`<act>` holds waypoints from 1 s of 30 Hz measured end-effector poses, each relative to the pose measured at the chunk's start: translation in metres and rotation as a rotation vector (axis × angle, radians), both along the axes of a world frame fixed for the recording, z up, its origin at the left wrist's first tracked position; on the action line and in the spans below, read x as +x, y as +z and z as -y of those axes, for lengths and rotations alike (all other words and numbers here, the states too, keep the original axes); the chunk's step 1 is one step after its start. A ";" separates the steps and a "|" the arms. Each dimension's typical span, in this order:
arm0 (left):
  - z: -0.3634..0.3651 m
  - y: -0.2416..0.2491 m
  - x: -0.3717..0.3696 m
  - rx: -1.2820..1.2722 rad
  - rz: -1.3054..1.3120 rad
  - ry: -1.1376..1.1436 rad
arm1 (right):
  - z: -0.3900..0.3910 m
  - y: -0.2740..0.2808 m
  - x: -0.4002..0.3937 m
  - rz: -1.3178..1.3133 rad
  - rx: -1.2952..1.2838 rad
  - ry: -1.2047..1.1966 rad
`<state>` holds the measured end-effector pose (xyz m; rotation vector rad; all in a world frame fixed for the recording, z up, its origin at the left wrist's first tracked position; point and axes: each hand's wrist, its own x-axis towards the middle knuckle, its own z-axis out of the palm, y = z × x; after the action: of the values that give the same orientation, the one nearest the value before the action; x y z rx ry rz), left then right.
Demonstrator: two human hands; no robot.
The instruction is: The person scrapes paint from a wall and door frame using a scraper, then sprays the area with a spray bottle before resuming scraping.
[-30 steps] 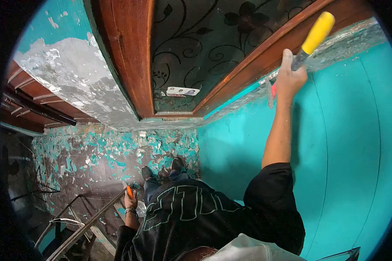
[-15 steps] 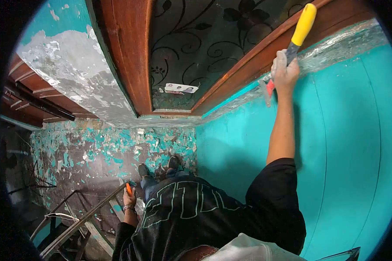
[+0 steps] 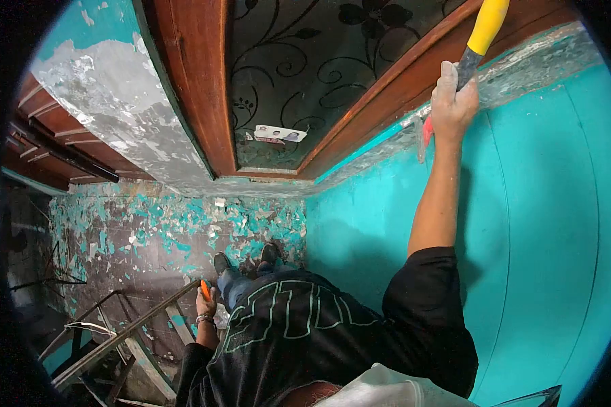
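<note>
My right hand [image 3: 453,102] is wrapped round a paint scraper [image 3: 487,28] with a yellow and grey handle. Below the fist its red part and blade lie close against the bare grey strip [image 3: 387,153] under the brown window frame [image 3: 380,112]. Low on the left, my left hand [image 3: 206,304] is closed on an orange-handled tool [image 3: 205,289]; the rest of that tool cannot be made out. This hand is beside the upper end of a wooden ladder-like frame [image 3: 129,329].
A turquoise wall [image 3: 536,224] rises on the right. Flakes of turquoise and white paint litter the dark floor [image 3: 156,251] around my shoes [image 3: 269,253]. A partly stripped grey wall [image 3: 115,102] stands left of the patterned glass [image 3: 285,81].
My right hand and the scraper have shifted slightly right and up along the strip. The left hand has moved a little right, still closed on the orange-handled tool.
</note>
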<state>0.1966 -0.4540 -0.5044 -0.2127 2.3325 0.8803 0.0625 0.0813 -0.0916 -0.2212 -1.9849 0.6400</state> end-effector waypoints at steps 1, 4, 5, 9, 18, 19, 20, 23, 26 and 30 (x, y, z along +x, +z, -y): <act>0.003 -0.008 0.005 -0.002 0.001 0.001 | -0.002 -0.001 0.000 -0.010 -0.027 0.005; 0.012 -0.043 0.018 0.010 -0.185 0.088 | 0.003 -0.028 -0.007 -0.055 0.167 0.016; 0.011 -0.047 0.018 0.014 -0.189 0.103 | 0.002 -0.026 -0.007 -0.060 0.173 0.030; 0.017 -0.036 0.023 -0.014 -0.138 0.090 | -0.004 -0.013 0.008 -0.021 -0.089 0.044; 0.008 -0.040 0.017 -0.047 -0.077 0.045 | -0.001 -0.002 0.003 0.008 0.051 0.049; 0.008 -0.042 0.019 -0.033 -0.073 0.043 | -0.001 -0.002 0.004 0.018 -0.002 0.061; 0.008 -0.046 0.021 -0.032 -0.108 0.053 | -0.001 -0.006 0.004 0.020 -0.002 0.059; 0.010 -0.063 0.024 -0.072 -0.217 0.044 | 0.002 -0.012 -0.001 -0.002 0.062 0.053; 0.010 -0.049 0.022 -0.032 -0.178 0.064 | 0.001 -0.007 0.004 -0.074 0.025 -0.019; 0.014 -0.042 0.019 0.019 -0.097 0.089 | 0.006 -0.021 0.006 -0.091 0.065 -0.088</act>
<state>0.2158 -0.4679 -0.5460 -0.2737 2.4194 0.9753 0.0681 0.0756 -0.1123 -0.2342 -1.8947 0.5196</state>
